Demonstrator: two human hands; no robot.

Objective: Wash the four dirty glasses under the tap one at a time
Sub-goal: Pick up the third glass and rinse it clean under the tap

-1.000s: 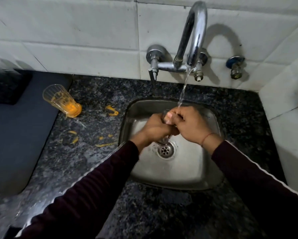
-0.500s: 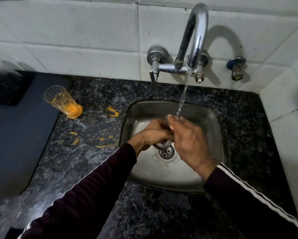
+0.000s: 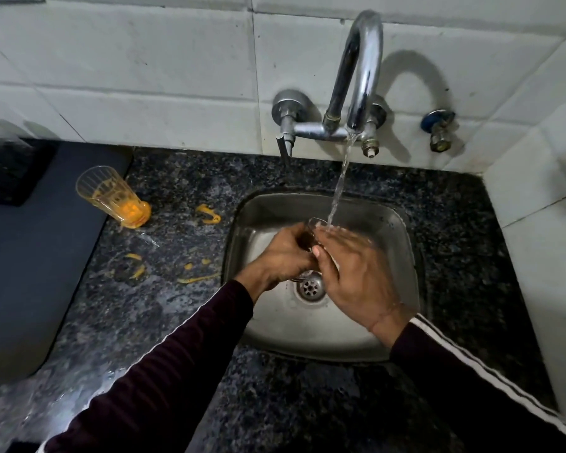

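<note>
- Head view: the left hand (image 3: 283,256) grips a clear glass (image 3: 311,235) over the sink (image 3: 402,230), fingers curled round its body. The glass stands roughly upright, its long axis tipped a little away from the person, its rim just above and beyond the left fingers and its base low, near the drain (image 3: 310,287).
- The right hand (image 3: 357,273) lies flat against the far right side of the glass, fingers straight and blurred with motion, holding nothing. It is the hand nearer the rim and the water (image 3: 339,184), which falls from the tap (image 3: 360,70) onto the rim and the right fingertips.
- Judgement: the rubbing stroke runs along the glass's long axis, so the left grip must keep the mouth under the stream.
- A second glass (image 3: 111,197), smeared orange, lies on its side on the counter (image 3: 183,322), well to the left of both hands, with orange scraps (image 3: 208,214) between it and the sink. No other glasses show.
- Against the frame a second ago, the right hand has uncurled from round the glass to a flat palm, and its wrist has dropped toward the person; the left grip has held.
</note>
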